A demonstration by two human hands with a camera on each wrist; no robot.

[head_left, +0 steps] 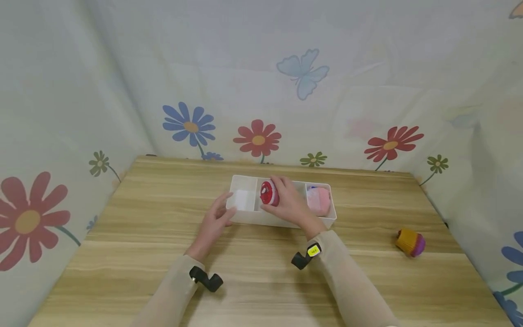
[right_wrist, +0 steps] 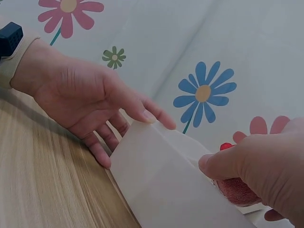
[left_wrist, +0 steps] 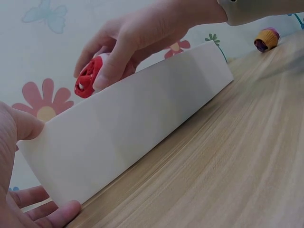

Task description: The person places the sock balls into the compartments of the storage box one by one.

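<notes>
A white box (head_left: pixel 265 219) with three compartments sits on the table. My left hand (head_left: pixel 214 220) holds its left end, thumb and index finger at the top rim and the other fingers against the end wall in the right wrist view (right_wrist: pixel 90 95). Over the middle compartment my right hand (head_left: pixel 290 202) grips a red knitted toy (head_left: pixel 268 193), cupcake-like, with a white band and a pale spot on top. In the left wrist view the toy (left_wrist: pixel 88 78) shows above the box's front wall. A soft pink item (head_left: pixel 320 201) with a bit of blue lies in the right compartment.
A yellow knitted cupcake toy (head_left: pixel 410 242) with a purple top lies on its side on the wooden table (head_left: pixel 261 281), right of the box. Behind the table hangs a cloth (head_left: pixel 229 68) printed with flowers and a butterfly.
</notes>
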